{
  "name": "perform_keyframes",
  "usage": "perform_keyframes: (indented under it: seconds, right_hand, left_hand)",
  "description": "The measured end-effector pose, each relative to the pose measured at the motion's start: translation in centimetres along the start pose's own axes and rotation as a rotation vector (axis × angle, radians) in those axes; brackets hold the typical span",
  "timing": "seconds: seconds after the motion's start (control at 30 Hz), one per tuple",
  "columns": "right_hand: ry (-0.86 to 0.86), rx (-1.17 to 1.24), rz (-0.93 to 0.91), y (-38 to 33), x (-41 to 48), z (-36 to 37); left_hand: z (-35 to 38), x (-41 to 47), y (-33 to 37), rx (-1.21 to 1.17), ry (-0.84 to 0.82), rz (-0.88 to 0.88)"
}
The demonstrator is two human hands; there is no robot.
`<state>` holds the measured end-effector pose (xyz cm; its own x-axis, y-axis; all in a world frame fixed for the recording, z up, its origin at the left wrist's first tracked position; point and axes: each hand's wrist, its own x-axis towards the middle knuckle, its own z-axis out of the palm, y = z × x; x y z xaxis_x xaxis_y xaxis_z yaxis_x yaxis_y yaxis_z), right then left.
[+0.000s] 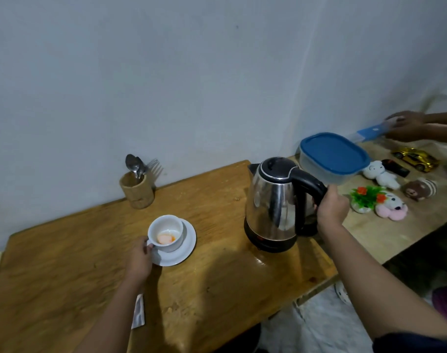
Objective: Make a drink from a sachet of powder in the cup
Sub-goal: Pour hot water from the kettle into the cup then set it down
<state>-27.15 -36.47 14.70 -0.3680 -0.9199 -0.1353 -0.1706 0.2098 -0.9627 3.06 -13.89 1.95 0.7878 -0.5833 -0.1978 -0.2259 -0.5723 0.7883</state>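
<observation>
A white cup (166, 231) stands on a white saucer (185, 247) on the wooden table (64, 271); orange powder lies in the cup's bottom. My left hand (139, 259) holds the cup's handle at its near left side. A steel electric kettle (273, 202) with a black lid and handle sits on its black base to the right. My right hand (330, 208) grips the kettle's handle. A silvery sachet (138, 313) lies on the table near the front edge, partly hidden by my left forearm.
A wooden holder (137, 187) with spoons and a fork stands by the wall. A blue-lidded plastic box (333, 156), small plush toys (380, 173), a toy plant (366, 197) and a gold toy car (416, 159) lie at the right. Another person's hands (406, 126) hold a blue item far right.
</observation>
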Motion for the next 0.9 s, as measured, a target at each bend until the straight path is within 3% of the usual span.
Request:
perform_keyframes:
  seconds: [0.17,0.4,0.73,0.9]
  right_hand:
    - [-0.015,-0.084,-0.124,-3.8,0.0,1.1]
    - [-0.237,-0.369,-0.497,-8.9,-2.9,4.9]
    - [-0.583,-0.643,-0.777,-8.0,-9.9,11.9]
    - [-0.678,-0.719,-0.895,-7.8,-11.9,14.1]
  left_hand:
    - [-0.7,0.0,0.6,-0.042,-0.040,-0.023]
    - [-2.1,-0.1,1.1,0.008,-0.088,0.025]
    - [-2.6,0.4,1.3,0.048,-0.140,-0.017]
    - [-2.7,0.5,1.2,0.040,-0.140,-0.089]
